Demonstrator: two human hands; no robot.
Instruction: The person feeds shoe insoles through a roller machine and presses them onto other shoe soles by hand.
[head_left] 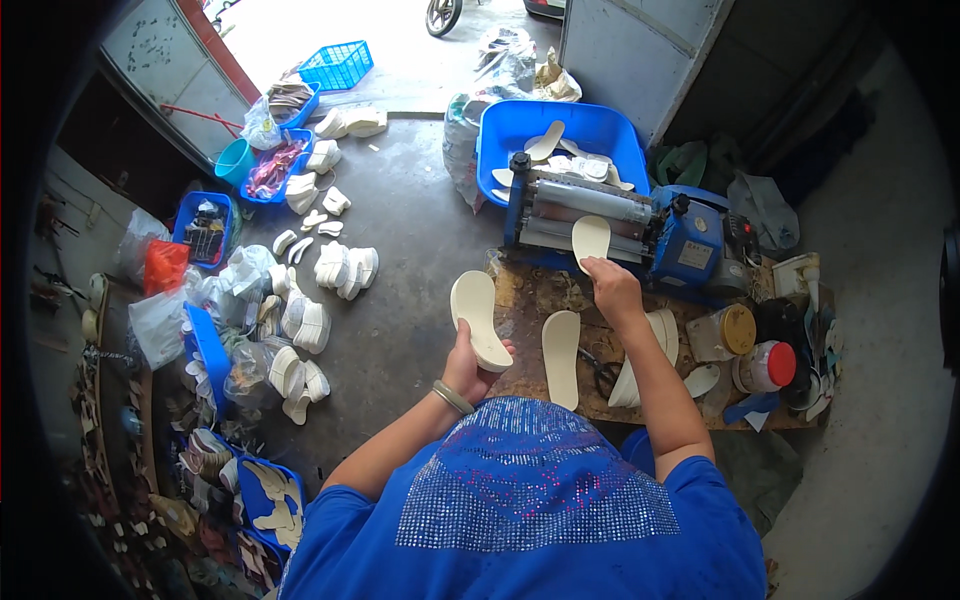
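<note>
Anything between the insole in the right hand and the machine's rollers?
Nothing visible. The right hand holds the cream insole with its front end already lying on the rollers of the blue machine. The left hand holds a shoe sole off to the side, apart from the rollers.

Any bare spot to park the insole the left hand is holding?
Bare wooden bench top between the blue roller machine and the cream insole lying flat. Open grey concrete floor left of the bench. Crowded: bench right end, around the yellow-lidded jar and red-lidded jar.
</note>
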